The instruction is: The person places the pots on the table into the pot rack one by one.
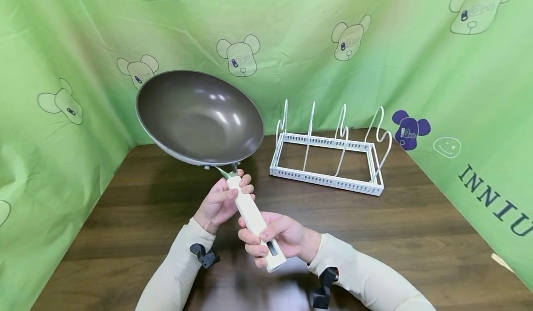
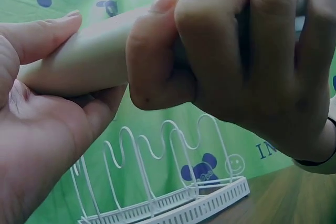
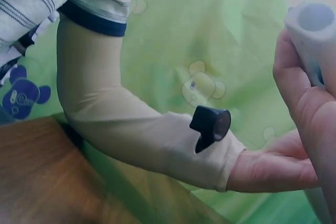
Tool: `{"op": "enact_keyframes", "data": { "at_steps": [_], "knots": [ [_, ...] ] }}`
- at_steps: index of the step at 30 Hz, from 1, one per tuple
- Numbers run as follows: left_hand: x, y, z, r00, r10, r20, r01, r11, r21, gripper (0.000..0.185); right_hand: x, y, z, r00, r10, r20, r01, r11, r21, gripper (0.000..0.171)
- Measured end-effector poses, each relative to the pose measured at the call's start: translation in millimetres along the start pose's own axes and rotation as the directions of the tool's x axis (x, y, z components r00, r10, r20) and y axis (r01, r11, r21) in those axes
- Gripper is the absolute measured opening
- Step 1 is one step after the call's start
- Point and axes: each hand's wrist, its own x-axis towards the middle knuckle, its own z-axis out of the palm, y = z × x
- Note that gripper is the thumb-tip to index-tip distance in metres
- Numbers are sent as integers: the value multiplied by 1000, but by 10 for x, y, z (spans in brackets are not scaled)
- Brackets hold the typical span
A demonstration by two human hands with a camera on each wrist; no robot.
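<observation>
A frying pan (image 1: 195, 121) with a dark brown inside is held above the table, its bowl tilted so the inside faces me. Its white handle (image 1: 251, 214) slants down to the right. My left hand (image 1: 222, 199) grips the handle close to the pan, thumb on top. Farther down, my right hand (image 1: 285, 237) wraps round the handle near its end. In the left wrist view the right hand's curled fingers (image 2: 220, 40) cover part of the handle (image 2: 94, 59). The right wrist view shows the handle's end (image 3: 315, 19) above the right hand.
A white wire rack (image 1: 329, 179) with several upright curved dividers stands on the brown wooden table (image 1: 416, 246), right of the pan. Green printed cloth (image 1: 291, 19) hangs behind and along both sides. A small pale piece (image 1: 502, 262) lies by the table's right edge.
</observation>
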Motion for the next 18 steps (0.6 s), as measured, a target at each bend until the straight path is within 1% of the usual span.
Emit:
{"op": "enact_keyframes", "data": {
  "at_steps": [3, 9, 14, 18],
  "knots": [
    [34, 2, 30, 1000, -2, -25, 3, 998, 59, 26, -37, -20, 17, 1000, -12, -11, 13, 1000, 4, 31],
    [51, 44, 92, 999, -20, -49, 27, 988, 152, 26, -41, -22, 31, 999, -31, 11, 31, 999, 15, 33],
    [79, 62, 123, 998, -37, -49, 45, 981, 189, 26, -48, -19, 32, 999, -39, 27, 39, 999, 13, 35],
    [92, 61, 118, 998, -46, -46, 54, 979, 195, 27, -56, -15, 31, 999, -44, 29, 43, 999, 3, 35]
  ]
}}
